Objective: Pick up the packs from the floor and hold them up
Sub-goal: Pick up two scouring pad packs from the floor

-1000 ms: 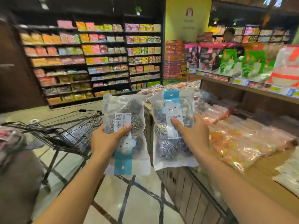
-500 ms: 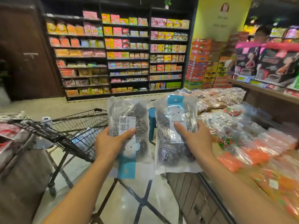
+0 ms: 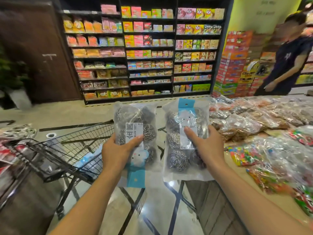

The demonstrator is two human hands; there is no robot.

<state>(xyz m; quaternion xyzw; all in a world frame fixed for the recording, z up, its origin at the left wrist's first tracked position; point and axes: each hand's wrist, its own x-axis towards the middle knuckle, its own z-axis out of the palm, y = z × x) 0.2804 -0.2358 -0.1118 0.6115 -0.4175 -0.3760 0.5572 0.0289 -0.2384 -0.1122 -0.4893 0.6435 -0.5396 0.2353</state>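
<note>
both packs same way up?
No. The left pack has its blue header at the bottom, while the right pack has its blue header at the top.

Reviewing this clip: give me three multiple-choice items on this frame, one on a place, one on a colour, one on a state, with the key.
1. Where is the shopping cart?
A. left of the held packs
B. on the display table
C. behind the far shelves

2. What colour is the header strip on the right pack?
A. red
B. blue
C. yellow

3. How is the left pack held?
A. lying on the floor
B. upside down in the left hand
C. hanging from a hook

Key: 1 A, the cart's wire basket sits beside the left arm. 2 B, its top strip is blue. 3 B, its blue strip points down; the right hand holds its pack upright.
</note>
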